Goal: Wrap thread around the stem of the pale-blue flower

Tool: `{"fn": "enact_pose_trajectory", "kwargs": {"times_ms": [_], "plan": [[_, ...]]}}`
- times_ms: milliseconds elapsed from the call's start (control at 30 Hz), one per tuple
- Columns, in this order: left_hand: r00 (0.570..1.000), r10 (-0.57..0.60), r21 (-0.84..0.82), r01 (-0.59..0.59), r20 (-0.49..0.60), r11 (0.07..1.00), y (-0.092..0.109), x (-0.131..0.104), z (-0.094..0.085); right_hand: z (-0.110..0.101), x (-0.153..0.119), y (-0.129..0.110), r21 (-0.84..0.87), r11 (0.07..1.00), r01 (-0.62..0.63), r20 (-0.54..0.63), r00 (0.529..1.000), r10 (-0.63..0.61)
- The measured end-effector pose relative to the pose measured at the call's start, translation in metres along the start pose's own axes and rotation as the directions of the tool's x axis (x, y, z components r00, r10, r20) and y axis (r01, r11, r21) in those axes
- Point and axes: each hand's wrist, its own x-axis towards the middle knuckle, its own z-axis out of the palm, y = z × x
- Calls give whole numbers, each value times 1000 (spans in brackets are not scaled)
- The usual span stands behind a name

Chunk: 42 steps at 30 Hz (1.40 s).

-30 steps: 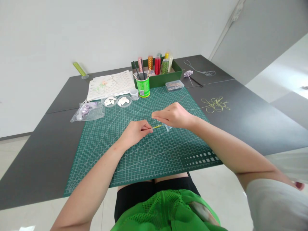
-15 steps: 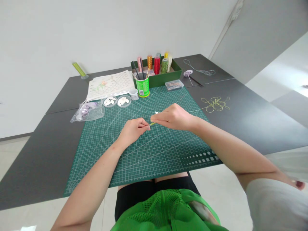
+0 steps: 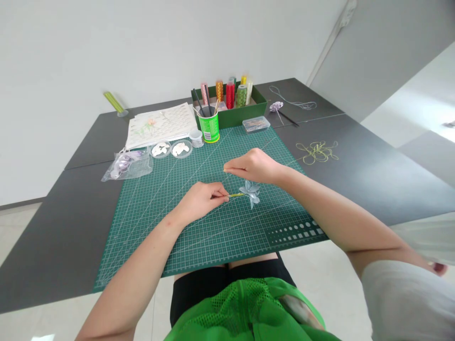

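Note:
Above the green cutting mat (image 3: pixel 213 237), my left hand (image 3: pixel 204 200) pinches the yellow-green stem (image 3: pixel 235 194) of a pale blue flower (image 3: pixel 250 190). The flower's petals spread out to the right of my fingertips. My right hand (image 3: pixel 253 166) hovers just above and behind the flower, its fingers pressed together and pointing left. Whatever those fingers grip is too small to make out. A yellow-green thread (image 3: pixel 317 152) lies in loose loops to the right, on the dark table (image 3: pixel 373 161).
A green can (image 3: pixel 209 128) with sticks stands before a green box (image 3: pixel 243 114) of thread spools. Two dishes of white pieces, printed sheets (image 3: pixel 163 125) and a plastic bag (image 3: pixel 128 164) lie at the back left. A clear case (image 3: pixel 256 124) sits at the mat's back edge.
My left hand has moved right and toward me with the stem. My right hand has lifted slightly off the stem, and the blue flower, mostly hidden before, is now in view.

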Motion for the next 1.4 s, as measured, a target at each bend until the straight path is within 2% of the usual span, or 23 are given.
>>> {"fn": "enact_pose_trajectory", "kwargs": {"times_ms": [300,433,533,633,700,900,1000,1067,1133,1200,1267,1400], "plan": [[1000,-6,-11,6,-27,1000,-5,-1,-1,23,5,20,119,985,-123,170,980,102],[993,-36,-112,23,-115,993,-9,1,-1,30,5,25,128,970,-208,332,930,156],[965,-74,-187,26,-253,982,-10,4,-1,35,4,30,211,943,-258,373,913,166],[905,-123,-205,41,-407,978,-9,5,-2,38,4,33,335,885,-324,360,912,197],[870,-137,-209,40,-473,977,-9,5,-3,37,6,32,409,847,-340,388,905,176],[840,-95,-255,-53,-535,965,-14,6,-6,24,10,22,562,766,-313,482,876,4],[840,-144,-326,-41,-523,945,-16,8,-6,21,8,19,518,778,-356,535,844,31],[846,-192,-380,-14,-498,925,-17,9,-6,21,6,18,455,817,-353,491,865,101],[852,-233,-433,8,-469,901,-19,11,-4,21,4,16,430,851,-302,345,926,154],[856,-269,-480,28,-442,877,-21,12,-2,23,5,12,481,840,-250,187,966,181],[860,-291,-515,38,-420,856,-21,13,0,26,6,4,619,747,-243,136,970,203],[863,-277,-531,12,-422,847,-18,12,3,35,10,-18,897,333,-290,221,948,231]]}}
